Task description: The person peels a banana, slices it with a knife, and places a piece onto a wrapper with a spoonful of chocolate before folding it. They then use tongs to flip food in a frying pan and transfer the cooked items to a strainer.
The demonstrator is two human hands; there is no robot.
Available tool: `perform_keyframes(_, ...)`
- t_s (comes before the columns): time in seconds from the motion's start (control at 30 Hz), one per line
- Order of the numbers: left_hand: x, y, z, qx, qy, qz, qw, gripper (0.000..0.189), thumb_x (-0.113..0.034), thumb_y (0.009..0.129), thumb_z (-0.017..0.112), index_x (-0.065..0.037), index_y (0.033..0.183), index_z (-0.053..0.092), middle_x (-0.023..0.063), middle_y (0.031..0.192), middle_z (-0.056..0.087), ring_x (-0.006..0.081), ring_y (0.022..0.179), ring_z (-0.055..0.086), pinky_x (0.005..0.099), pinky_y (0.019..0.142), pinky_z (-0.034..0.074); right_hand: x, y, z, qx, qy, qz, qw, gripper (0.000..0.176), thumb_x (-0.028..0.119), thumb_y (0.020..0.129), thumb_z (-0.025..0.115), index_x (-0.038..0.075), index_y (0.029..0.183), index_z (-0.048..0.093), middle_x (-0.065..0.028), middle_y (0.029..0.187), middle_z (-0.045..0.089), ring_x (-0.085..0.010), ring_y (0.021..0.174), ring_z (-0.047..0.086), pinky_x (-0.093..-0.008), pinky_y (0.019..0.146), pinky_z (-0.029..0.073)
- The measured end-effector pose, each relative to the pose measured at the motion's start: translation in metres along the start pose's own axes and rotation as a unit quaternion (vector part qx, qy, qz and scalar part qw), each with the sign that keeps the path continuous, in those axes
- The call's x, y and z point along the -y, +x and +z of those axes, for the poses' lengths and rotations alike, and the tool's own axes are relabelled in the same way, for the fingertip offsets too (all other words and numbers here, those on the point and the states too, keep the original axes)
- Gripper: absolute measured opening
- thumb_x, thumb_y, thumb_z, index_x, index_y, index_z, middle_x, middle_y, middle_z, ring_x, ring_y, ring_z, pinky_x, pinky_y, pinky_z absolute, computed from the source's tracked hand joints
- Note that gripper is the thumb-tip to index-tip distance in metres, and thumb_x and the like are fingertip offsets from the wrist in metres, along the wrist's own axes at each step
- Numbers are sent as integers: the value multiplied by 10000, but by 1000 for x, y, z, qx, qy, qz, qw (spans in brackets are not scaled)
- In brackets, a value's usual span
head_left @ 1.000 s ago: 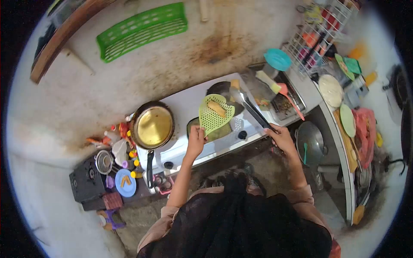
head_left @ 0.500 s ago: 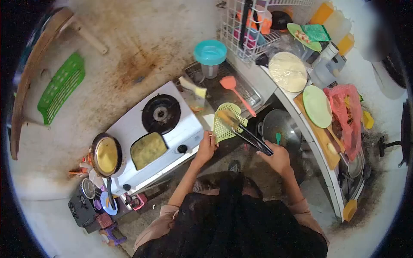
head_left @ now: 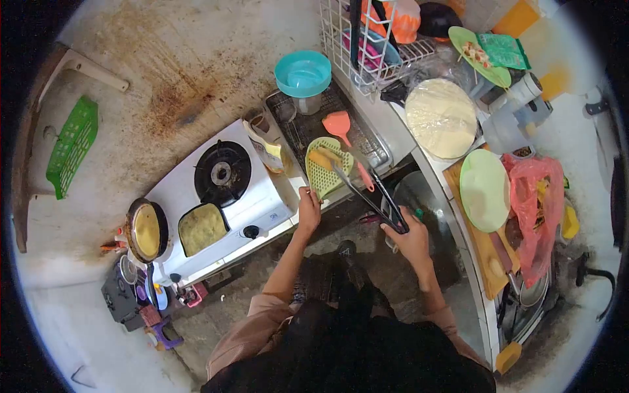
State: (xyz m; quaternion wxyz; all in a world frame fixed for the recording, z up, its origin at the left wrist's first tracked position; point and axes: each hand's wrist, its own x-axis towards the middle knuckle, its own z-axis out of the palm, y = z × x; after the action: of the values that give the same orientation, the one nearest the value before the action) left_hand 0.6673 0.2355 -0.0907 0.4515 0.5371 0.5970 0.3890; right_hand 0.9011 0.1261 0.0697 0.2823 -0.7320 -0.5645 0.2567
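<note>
My left hand (head_left: 309, 208) grips the handle of a pale green perforated strainer (head_left: 320, 178), level with the stove's right corner. Golden-brown pieces (head_left: 321, 159) lie in the strainer. A pair of black-and-silver tongs (head_left: 380, 202) is in my right hand (head_left: 407, 234), its two arms spread apart. One tong tip reaches over the strainer beside the pieces, and the other is off to its right. A coral spatula (head_left: 337, 124) lies just behind, its handle passing between the tongs and strainer.
On the white stove (head_left: 262, 203) are a square pan of yellow batter (head_left: 202, 229) and a bare burner (head_left: 221, 172). A frying pan (head_left: 147, 230) with a yellow round stands left. A turquoise bowl (head_left: 303, 73) is behind; a green plate (head_left: 485, 190) sits on the right counter.
The tongs' arms have spread apart, and the golden-brown pieces now lie apart from one arm in the strainer. The view has shifted slightly.
</note>
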Motion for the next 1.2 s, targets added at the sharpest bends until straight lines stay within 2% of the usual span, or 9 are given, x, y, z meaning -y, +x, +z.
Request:
perform_keyframes(0.23,9,19,12,-90,75,30,993,201,-170,942,374,23,987,338,180,713,557,260,583,583,364,510,445,-20,4,1,-15,94,52,994,607,284,707,736,-85,1133,510,-185,894,623,-195,778,614,-310,697,476)
perform_keyframes(0.43,-2,37,16,-86,178,-42,979,202,-195,922,374,-1,969,344,244,732,578,406,660,576,461,573,437,-24,8,-5,15,110,74,991,499,261,735,715,-40,1095,542,-117,836,640,-153,733,598,-284,670,461)
perform_keyframes(0.53,-4,46,22,-79,256,-36,963,218,-208,895,399,-6,965,357,252,727,592,423,688,576,482,596,429,-30,7,-3,5,117,73,990,470,258,745,708,-25,1085,551,-101,826,643,-146,729,597,-284,673,459)
perform_keyframes(0.63,-6,53,30,-100,378,-3,920,215,-197,867,422,-11,958,365,215,688,607,379,665,602,463,580,432,-31,8,-4,0,109,59,992,489,258,744,710,-34,1100,545,-117,859,644,-159,764,607,-288,699,463)
perform_keyframes(0.73,-7,56,33,-96,440,0,893,240,-209,843,453,-13,950,364,174,681,625,344,648,623,443,586,452,-35,7,-3,-3,106,59,993,535,259,736,717,-56,1125,528,-150,925,638,-186,829,616,-289,741,463)
perform_keyframes(0.83,-14,58,31,-47,445,-60,892,293,-242,828,487,-10,959,364,171,718,634,328,648,634,436,611,479,-43,6,-3,0,103,73,992,580,263,727,725,-79,1143,510,-183,988,624,-213,883,614,-293,775,460)
perform_keyframes(0.93,-20,55,28,-39,420,-95,901,342,-281,823,507,-7,970,365,183,750,633,336,664,635,435,631,493,-59,5,4,11,130,92,987,601,272,720,730,-88,1146,504,-199,1012,615,-223,897,612,-299,784,458)
perform_keyframes(1.1,-30,51,21,-24,399,-91,912,374,-319,850,483,2,998,361,219,786,621,358,699,626,440,634,493,-51,2,-1,4,117,87,989,618,299,718,729,-85,1146,502,-201,968,626,-205,860,616,-301,768,462)
perform_keyframes(1.2,-39,43,13,-31,354,-81,931,405,-332,860,473,12,1042,361,218,793,617,367,733,618,438,650,488,-58,0,3,1,134,77,988,627,312,719,728,-85,1146,499,-178,897,636,-179,778,611,-297,719,471)
